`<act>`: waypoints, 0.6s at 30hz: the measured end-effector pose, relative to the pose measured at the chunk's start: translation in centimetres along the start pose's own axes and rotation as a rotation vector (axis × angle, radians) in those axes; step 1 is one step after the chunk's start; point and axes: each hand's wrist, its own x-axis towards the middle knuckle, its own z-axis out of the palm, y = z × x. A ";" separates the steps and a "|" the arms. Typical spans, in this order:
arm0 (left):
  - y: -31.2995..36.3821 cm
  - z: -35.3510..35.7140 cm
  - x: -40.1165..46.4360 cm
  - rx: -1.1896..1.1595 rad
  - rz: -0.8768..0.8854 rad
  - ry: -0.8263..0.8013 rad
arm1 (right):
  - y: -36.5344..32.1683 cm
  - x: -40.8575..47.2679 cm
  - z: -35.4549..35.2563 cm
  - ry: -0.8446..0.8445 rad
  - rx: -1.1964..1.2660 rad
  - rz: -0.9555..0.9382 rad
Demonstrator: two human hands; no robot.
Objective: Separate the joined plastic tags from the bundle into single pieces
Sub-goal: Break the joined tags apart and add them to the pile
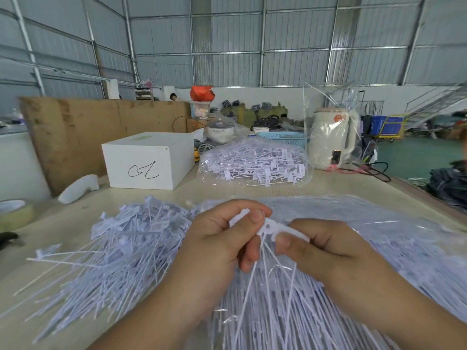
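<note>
Joined tags (271,227), white strip, sit pinched between both hands above desk (227,190) centre, thin tails hanging down between the wrists. Left hand (222,238) grips strip's left end, thumb on top, fingers curled under. Right hand (326,246) pinches right end, fingers curled round it. Loose pile of single tags (121,251) spreads left of the hands on the desk. Clear bag of tag bundles (379,223) lies under and right of the hands, forearms covering part of it. Farther back: second bagged heap of tags (255,161), white box (149,160) with black scribble, white kettle (333,137) inside a clear bag, blue basket (283,137) partly hidden behind the heap. Brown board (83,132) leans at back left. Tape roll (15,213) at left edge.
</note>
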 end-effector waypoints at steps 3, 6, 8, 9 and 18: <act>-0.2 0.5 -0.2 -0.040 -0.009 0.042 | 0.0 0.0 0.2 0.056 -0.013 -0.022; -0.2 1.7 -0.5 -0.232 -0.040 0.133 | -0.1 -0.1 1.4 0.189 0.033 -0.127; 0.0 2.4 -0.6 -0.382 -0.083 0.159 | -0.3 -0.2 2.2 0.237 0.053 -0.189; 0.1 2.6 -0.6 -0.420 -0.102 0.169 | -0.3 -0.3 2.5 0.245 0.054 -0.205; 0.3 2.1 -0.6 -0.654 -0.335 0.179 | -0.6 -0.3 3.9 0.341 0.070 -0.313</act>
